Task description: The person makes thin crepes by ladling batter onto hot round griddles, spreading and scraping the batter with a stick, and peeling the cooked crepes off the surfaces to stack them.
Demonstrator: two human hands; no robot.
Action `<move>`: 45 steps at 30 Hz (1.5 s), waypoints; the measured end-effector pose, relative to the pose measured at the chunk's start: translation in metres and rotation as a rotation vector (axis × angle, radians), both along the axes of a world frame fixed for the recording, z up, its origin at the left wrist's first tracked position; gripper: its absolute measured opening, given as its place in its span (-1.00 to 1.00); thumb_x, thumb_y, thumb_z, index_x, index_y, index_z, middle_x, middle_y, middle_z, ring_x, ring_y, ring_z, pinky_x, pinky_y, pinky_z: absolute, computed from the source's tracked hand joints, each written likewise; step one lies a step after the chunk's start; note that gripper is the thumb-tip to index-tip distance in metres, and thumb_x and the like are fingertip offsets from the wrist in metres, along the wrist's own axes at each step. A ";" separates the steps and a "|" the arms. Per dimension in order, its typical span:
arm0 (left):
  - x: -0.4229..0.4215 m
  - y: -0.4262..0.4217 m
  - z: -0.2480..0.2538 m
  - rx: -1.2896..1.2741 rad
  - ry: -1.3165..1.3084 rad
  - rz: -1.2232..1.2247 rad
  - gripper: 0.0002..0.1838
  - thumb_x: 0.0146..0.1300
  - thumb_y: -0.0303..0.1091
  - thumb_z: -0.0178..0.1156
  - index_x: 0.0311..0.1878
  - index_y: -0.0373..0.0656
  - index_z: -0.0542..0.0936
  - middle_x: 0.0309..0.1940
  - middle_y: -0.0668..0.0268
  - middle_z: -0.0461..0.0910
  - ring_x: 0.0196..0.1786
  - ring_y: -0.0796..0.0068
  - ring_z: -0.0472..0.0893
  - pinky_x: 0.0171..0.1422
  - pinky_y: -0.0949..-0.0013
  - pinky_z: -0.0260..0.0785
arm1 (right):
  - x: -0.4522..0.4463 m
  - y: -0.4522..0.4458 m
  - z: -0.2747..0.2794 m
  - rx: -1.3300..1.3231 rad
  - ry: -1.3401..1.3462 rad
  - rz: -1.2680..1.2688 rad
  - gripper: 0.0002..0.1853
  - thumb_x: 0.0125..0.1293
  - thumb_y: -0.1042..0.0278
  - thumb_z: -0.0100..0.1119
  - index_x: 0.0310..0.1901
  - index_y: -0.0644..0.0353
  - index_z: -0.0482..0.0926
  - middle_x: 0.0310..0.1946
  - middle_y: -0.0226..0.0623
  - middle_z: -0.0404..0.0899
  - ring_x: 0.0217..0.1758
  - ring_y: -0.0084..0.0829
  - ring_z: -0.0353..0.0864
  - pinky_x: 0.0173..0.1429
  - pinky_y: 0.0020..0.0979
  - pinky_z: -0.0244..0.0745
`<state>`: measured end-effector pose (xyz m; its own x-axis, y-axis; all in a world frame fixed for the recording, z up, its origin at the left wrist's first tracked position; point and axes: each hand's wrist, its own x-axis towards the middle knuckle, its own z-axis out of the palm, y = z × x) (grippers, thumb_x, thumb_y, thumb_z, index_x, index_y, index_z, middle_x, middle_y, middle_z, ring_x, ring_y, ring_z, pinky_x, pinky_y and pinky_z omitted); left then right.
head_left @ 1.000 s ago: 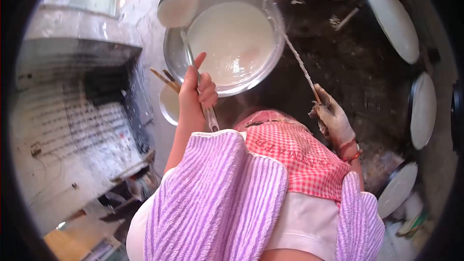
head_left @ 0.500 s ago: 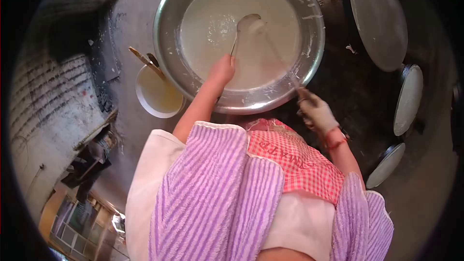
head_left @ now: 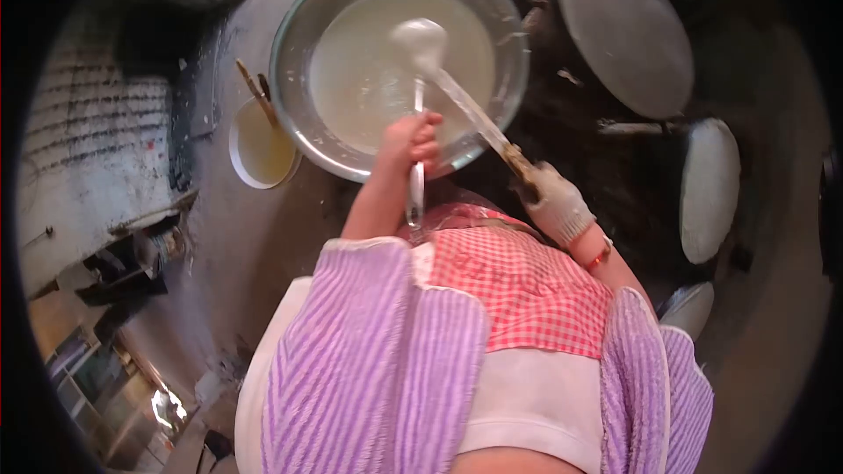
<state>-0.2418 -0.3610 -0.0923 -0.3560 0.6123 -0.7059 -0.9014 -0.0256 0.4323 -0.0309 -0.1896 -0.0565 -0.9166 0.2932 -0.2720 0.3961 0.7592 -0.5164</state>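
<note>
A wide metal basin [head_left: 294, 96] holds a pale, milky liquid. My left hand [head_left: 410, 142] is closed round the handle of a metal ladle [head_left: 415, 197], near the basin's front rim. The ladle's bowl, coated white and blurred, is over the liquid. My right hand [head_left: 551, 202], in a whitish glove, grips a wooden stick [head_left: 479, 114] at its brown lower end. The stick slants up and left over the basin, its coated far end meeting or overlapping the ladle's bowl; I cannot tell which.
Left of the basin stands a white bowl [head_left: 239, 167] of yellowish liquid with brushes in it. On the right are round flat lids or pans, one large grey [head_left: 625, 35] and one paler [head_left: 709, 191]. A dark wall recess lies at the upper left.
The ladle first hung beside the basin's upper left, then dipped into the liquid, and now shows over it. The stick has swung inward across the basin. The view has shifted too.
</note>
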 end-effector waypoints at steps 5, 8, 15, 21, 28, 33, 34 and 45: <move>0.027 0.002 0.143 0.460 0.184 0.115 -0.67 0.51 -0.18 -0.06 0.01 -0.30 0.45 -0.68 0.57 0.13 -0.76 0.78 0.14 -0.74 0.59 0.06 | 0.002 0.026 0.067 -0.240 0.733 0.144 -0.48 0.30 0.34 0.19 0.31 -0.02 0.43 -0.22 -0.04 0.59 -0.30 0.01 0.59 -0.23 -0.13 0.54; 0.040 0.006 0.230 0.758 0.327 0.092 -0.64 0.58 -0.31 -0.26 0.08 -0.47 0.39 -0.63 0.48 0.22 -0.76 0.73 0.24 -0.70 0.57 0.16 | 0.002 0.035 0.151 -0.830 0.428 -0.051 -0.47 0.33 0.39 0.17 0.34 0.09 0.40 -0.31 -0.31 0.66 -0.59 -0.61 0.48 -0.53 -0.55 0.38; 0.018 -0.008 0.260 0.425 0.621 0.048 -0.67 0.53 -0.22 -0.08 0.08 -0.29 0.51 -0.69 0.56 0.12 -0.78 0.71 0.12 -0.73 0.50 0.07 | -0.018 0.052 0.165 -1.581 0.425 0.019 -0.45 0.43 0.28 0.07 0.41 0.10 0.23 -0.22 -0.06 0.64 -0.68 -0.56 0.51 -0.67 -0.60 0.44; 0.004 -0.029 0.135 0.670 -0.549 0.214 -0.53 0.58 -0.23 -0.28 0.16 -0.54 0.33 -0.64 0.49 0.21 -0.69 0.65 0.28 -0.62 0.49 0.27 | -0.018 0.069 0.036 -1.631 -0.015 -0.260 -0.41 0.41 0.18 0.12 0.41 0.06 0.23 -0.16 -0.07 0.63 -0.54 -0.53 0.58 -0.62 -0.62 0.48; -0.033 -0.056 0.091 0.727 -0.774 0.404 -0.52 0.58 -0.26 -0.33 0.21 -0.58 0.27 -0.62 0.45 0.25 -0.68 0.64 0.27 -0.61 0.48 0.27 | 0.027 0.100 0.023 -1.529 -0.272 -0.482 -0.33 0.34 0.34 0.15 0.43 0.25 0.13 -0.29 0.00 0.66 -0.66 -0.47 0.55 -0.65 -0.52 0.42; -0.039 -0.065 0.099 0.330 0.153 0.115 -0.54 0.56 -0.22 -0.18 0.22 -0.50 0.32 -0.65 0.48 0.20 -0.73 0.67 0.21 -0.69 0.47 0.20 | 0.009 0.091 0.095 -1.122 -0.036 -0.432 -0.50 0.31 0.41 0.19 0.28 0.21 0.41 -0.35 -0.25 0.65 -0.63 -0.58 0.50 -0.53 -0.57 0.44; -0.038 -0.063 0.098 0.087 0.460 0.003 -0.54 0.55 -0.21 -0.14 0.21 -0.50 0.33 -0.65 0.49 0.19 -0.74 0.68 0.20 -0.70 0.47 0.18 | 0.002 0.085 0.099 -0.965 0.032 -0.392 -0.54 0.31 0.41 0.21 0.24 0.21 0.47 -0.37 -0.32 0.64 -0.62 -0.61 0.49 -0.50 -0.59 0.44; -0.066 0.029 0.091 0.339 -0.115 -0.237 -0.53 0.59 -0.24 -0.29 0.37 -0.40 0.19 -0.68 0.54 0.14 -0.78 0.77 0.15 -0.76 0.60 0.09 | 0.031 0.103 0.072 -0.566 0.602 -0.897 -0.56 0.29 0.33 0.33 0.19 0.08 0.51 -0.22 -0.57 0.59 -0.44 -0.85 0.42 -0.50 -0.74 0.34</move>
